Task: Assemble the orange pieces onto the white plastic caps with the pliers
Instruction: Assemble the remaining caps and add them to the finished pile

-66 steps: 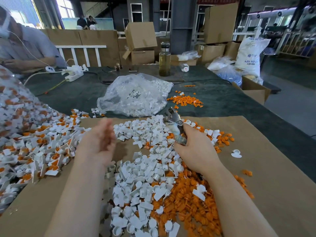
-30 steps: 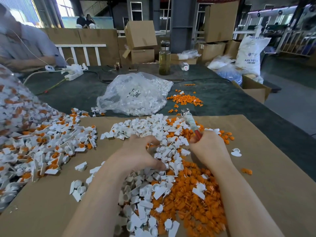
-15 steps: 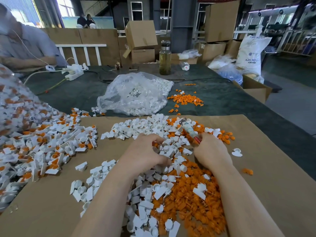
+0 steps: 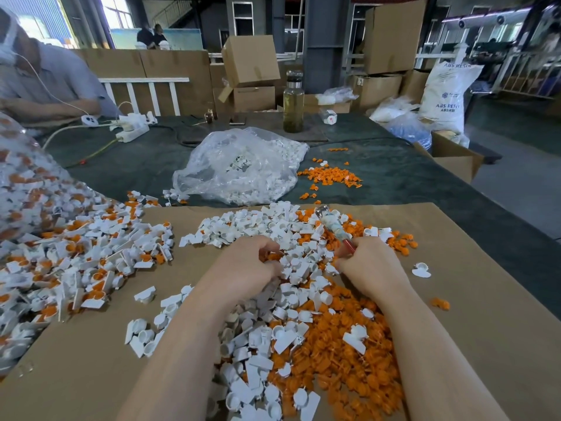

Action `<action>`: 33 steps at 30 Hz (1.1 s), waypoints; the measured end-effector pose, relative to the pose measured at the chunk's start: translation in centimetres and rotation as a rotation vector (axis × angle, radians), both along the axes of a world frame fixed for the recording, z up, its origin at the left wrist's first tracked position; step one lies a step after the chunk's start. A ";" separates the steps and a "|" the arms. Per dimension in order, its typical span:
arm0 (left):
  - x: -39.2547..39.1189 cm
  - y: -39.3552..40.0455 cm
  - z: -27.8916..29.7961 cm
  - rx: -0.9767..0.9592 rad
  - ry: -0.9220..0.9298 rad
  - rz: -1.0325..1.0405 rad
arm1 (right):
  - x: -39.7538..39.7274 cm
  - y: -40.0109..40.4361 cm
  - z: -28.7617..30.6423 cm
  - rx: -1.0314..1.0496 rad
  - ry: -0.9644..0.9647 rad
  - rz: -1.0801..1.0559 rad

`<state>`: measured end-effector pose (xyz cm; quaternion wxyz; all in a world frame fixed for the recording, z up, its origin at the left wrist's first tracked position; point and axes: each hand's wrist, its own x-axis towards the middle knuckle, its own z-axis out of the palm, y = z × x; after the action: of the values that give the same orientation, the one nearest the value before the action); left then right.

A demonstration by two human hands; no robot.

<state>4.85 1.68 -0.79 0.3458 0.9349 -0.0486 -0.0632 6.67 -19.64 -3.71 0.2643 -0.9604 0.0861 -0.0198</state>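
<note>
Brown cardboard sheet point(image 4: 455, 329) bears glossy white caps point(image 4: 258, 344) and orange pieces point(image 4: 349, 366).

White plastic caps point(image 4: 267, 302): lying heaped loose on the cardboard sheet point(image 4: 485, 329). Orange pieces point(image 4: 343, 360): piling beside them. Pliers point(image 4: 332, 227): pointing away, tilted, above the caps.

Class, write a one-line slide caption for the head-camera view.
Left hand picks among white caps while right hand grips pliers beside orange pieces.

A factory packing floor: stacked cardboard boxes point(image 4: 250, 60) and an ABS resin sack point(image 4: 446, 95) stand far beyond the hands, steel column point(image 4: 318, 41) behind.
</note>
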 end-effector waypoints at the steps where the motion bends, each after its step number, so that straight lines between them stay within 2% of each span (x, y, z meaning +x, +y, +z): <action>1: 0.1 0.1 -0.1 0.014 -0.012 0.021 | 0.0 0.0 0.0 -0.002 -0.007 0.003; 6: 0.3 0.6 -0.3 0.123 -0.056 0.136 | -0.2 0.3 0.1 0.032 -0.066 0.000; 13: 0.1 -0.2 -0.4 0.213 -0.013 0.069 | -0.6 0.8 0.8 0.295 -0.201 -0.039; 22: -0.1 -0.5 -0.7 0.051 -0.114 0.173 | -1.2 2.1 1.5 0.512 -0.261 0.084; 27: -0.2 -0.9 -0.3 -0.178 -0.130 0.212 | -1.5 3.6 1.6 0.580 -0.260 0.179; 33: -0.3 -1.6 0.3 -0.687 -0.024 0.274 | -1.8 4.3 1.9 0.655 -0.329 0.216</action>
<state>4.54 0.10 -0.52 0.6443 0.7627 0.0544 0.0145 4.89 -15.30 -1.80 0.5681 -0.8125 -0.0577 -0.1172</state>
